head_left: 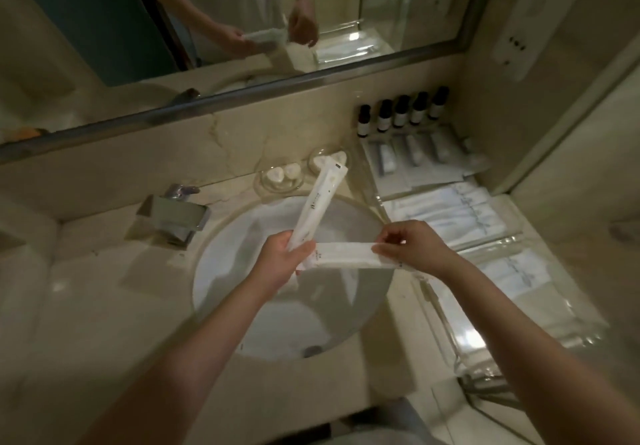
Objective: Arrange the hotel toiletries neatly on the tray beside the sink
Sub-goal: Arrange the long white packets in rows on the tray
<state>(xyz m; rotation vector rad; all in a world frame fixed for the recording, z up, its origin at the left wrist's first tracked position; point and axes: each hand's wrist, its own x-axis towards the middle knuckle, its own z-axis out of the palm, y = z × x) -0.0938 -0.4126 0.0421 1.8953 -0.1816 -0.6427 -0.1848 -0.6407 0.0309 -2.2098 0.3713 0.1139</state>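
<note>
Over the sink (221, 271), left hand (281, 260) grips raised packet (320, 198), right hand (415, 248) pinches level packet (346, 256).

Round white sink (239, 309) set under the counter, centre of view; metal drain (312, 351) at its near side. Boxy chrome faucet (175, 217) sits at the far-left rim w/ spout angled twd the basin. Beige marble countertop (86, 306) runs left & near of the basin, glossy w/ light spots. Veined marble backsplash (138, 164) rises behind. Above it a wide mirror (86, 29) in a metal frame (242, 93) spans the far wall. Far right, on the side wall, a pale wall plate (516, 46) w/ small dark slots.
</note>
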